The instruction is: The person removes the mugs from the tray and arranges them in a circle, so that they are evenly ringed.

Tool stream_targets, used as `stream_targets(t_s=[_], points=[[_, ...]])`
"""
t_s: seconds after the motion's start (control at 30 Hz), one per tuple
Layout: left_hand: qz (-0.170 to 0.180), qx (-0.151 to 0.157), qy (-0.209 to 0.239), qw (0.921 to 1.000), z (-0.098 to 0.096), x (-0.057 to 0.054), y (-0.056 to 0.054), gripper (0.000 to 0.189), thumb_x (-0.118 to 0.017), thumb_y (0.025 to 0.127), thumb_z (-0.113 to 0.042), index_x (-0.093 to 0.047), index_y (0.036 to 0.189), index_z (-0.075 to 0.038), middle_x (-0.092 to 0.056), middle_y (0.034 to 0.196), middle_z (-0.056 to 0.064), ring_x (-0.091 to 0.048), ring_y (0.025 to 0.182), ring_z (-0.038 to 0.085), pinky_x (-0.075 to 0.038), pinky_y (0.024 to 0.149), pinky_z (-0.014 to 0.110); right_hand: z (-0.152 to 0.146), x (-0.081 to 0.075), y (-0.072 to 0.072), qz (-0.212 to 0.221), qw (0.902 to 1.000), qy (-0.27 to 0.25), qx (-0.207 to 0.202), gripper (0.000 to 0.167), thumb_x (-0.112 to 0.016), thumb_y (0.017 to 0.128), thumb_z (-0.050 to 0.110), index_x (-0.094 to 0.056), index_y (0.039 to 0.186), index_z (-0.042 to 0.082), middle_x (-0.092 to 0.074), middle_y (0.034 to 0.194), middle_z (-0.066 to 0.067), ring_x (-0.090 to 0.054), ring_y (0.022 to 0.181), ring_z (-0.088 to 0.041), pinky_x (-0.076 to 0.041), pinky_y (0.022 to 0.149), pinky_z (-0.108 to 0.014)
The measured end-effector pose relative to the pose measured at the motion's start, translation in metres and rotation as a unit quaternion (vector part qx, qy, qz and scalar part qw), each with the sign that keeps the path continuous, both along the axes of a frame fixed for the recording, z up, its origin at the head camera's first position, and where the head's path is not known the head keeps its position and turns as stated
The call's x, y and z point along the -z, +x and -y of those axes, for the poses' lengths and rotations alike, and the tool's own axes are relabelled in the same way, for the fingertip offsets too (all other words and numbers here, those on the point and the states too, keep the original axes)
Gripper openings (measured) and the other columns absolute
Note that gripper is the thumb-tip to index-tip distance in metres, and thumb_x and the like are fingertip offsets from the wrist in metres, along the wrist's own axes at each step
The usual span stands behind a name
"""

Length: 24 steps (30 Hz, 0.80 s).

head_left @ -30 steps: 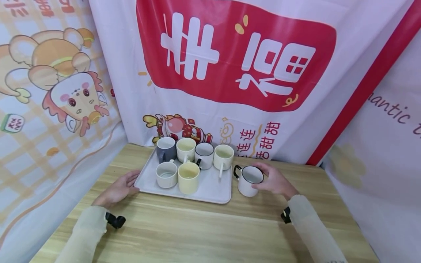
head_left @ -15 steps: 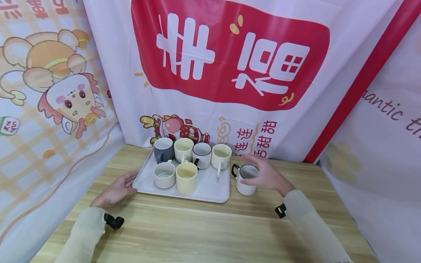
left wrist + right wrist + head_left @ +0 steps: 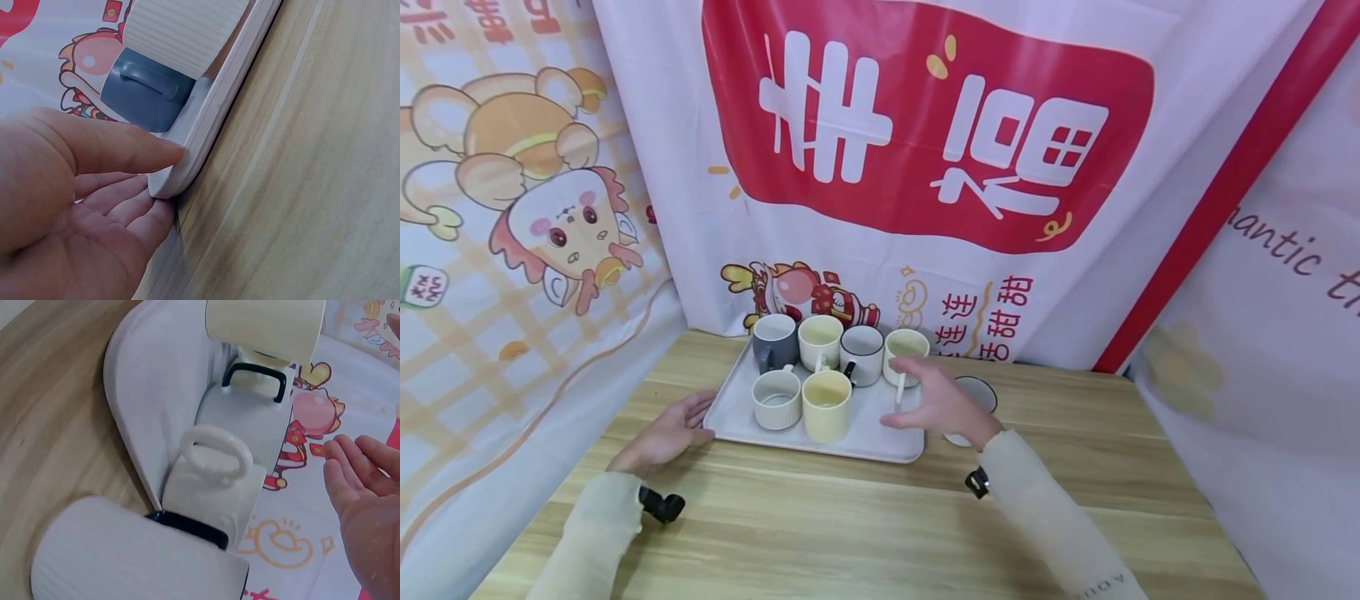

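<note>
My left hand [image 3: 662,435] holds the near left corner of a white tray [image 3: 872,443], its thumb on the rim and fingers against the outside edge, as the left wrist view shows. Over the tray's right side hovers my right hand [image 3: 938,402], fingers spread and nothing in its grasp. It is nearest to a cream mug [image 3: 907,342] at the back right of the tray, whose ring handle [image 3: 215,453] faces forward. Beside the tray on the table stands a white enamel mug [image 3: 137,556] with a black rim and black handle, partly hidden behind my right hand in the head view.
Also on the tray are a blue-grey mug [image 3: 777,335], a pale yellow mug [image 3: 820,342], a black-rimmed white mug [image 3: 862,354], a ribbed white cup [image 3: 777,407] and a taller yellow mug [image 3: 827,412]. A printed cloth [image 3: 925,208] hangs behind the wooden table [image 3: 820,533].
My right hand has let go of the black-rimmed enamel mug and moved left over the tray. That mug stays on the table. My left hand stays at the tray corner.
</note>
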<state>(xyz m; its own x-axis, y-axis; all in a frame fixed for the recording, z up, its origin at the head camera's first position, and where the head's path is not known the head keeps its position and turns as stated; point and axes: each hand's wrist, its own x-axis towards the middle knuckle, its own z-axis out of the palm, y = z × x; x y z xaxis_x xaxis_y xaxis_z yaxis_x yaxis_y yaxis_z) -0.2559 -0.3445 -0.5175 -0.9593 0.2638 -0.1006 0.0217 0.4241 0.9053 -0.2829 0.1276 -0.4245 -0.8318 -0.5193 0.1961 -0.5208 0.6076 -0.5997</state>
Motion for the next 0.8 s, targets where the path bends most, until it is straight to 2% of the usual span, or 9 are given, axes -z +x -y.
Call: stream_targets(t_s=[0.13,0.33,0.53,0.7,0.8], points=[[-0.001,-0.002,0.006,1.0,-0.001,0.0,0.0,0.082,-0.059,0.099,0.004,-0.009,0.163,0.013,-0.011,0.171,0.039,-0.017,0.157,0.058,-0.027,0.127,0.057,0.022,0.01,0.0,0.005,0.9999,0.008,0.006,0.096,-0.092,0.076,0.052,-0.053,0.155,0.012,-0.055,0.159,-0.005,-0.049,0.15,-0.029,-0.041,0.128,-0.055],[0.003,-0.002,0.003,1.0,-0.002,-0.001,-0.001,0.081,-0.059,0.1,0.003,-0.01,0.163,0.013,-0.012,0.171,0.038,-0.017,0.158,0.057,-0.026,0.128,0.057,0.05,0.025,-0.005,-0.006,1.0,0.005,0.006,0.098,-0.092,0.077,0.05,-0.05,0.155,0.008,-0.055,0.158,-0.01,-0.051,0.146,-0.032,-0.044,0.126,-0.056],[0.005,-0.005,0.002,1.0,-0.003,-0.003,0.0,0.081,-0.059,0.099,0.003,-0.01,0.163,0.013,-0.012,0.171,0.037,-0.017,0.158,0.057,-0.025,0.129,0.058,0.073,0.045,-0.011,0.003,0.9995,-0.023,0.022,0.097,-0.092,0.076,0.05,-0.052,0.153,0.007,-0.052,0.16,-0.014,-0.048,0.15,-0.035,-0.042,0.128,-0.054],[0.006,-0.005,0.001,1.0,-0.002,-0.003,0.001,0.081,-0.059,0.1,0.003,-0.01,0.164,0.013,-0.011,0.171,0.037,-0.017,0.158,0.056,-0.025,0.129,0.058,0.088,0.054,-0.013,0.011,0.9981,-0.044,0.041,0.097,-0.092,0.074,0.051,-0.054,0.152,0.01,-0.05,0.161,-0.018,-0.046,0.151,-0.039,-0.042,0.127,-0.058],[0.006,-0.006,0.002,1.0,-0.002,-0.002,0.001,0.081,-0.059,0.099,0.004,-0.01,0.164,0.012,-0.012,0.171,0.037,-0.017,0.158,0.056,-0.026,0.128,0.057,0.096,0.058,-0.014,0.001,0.9973,-0.054,0.051,0.098,-0.093,0.073,0.052,-0.055,0.15,0.007,-0.058,0.153,-0.017,-0.054,0.142,-0.037,-0.048,0.122,-0.057]])
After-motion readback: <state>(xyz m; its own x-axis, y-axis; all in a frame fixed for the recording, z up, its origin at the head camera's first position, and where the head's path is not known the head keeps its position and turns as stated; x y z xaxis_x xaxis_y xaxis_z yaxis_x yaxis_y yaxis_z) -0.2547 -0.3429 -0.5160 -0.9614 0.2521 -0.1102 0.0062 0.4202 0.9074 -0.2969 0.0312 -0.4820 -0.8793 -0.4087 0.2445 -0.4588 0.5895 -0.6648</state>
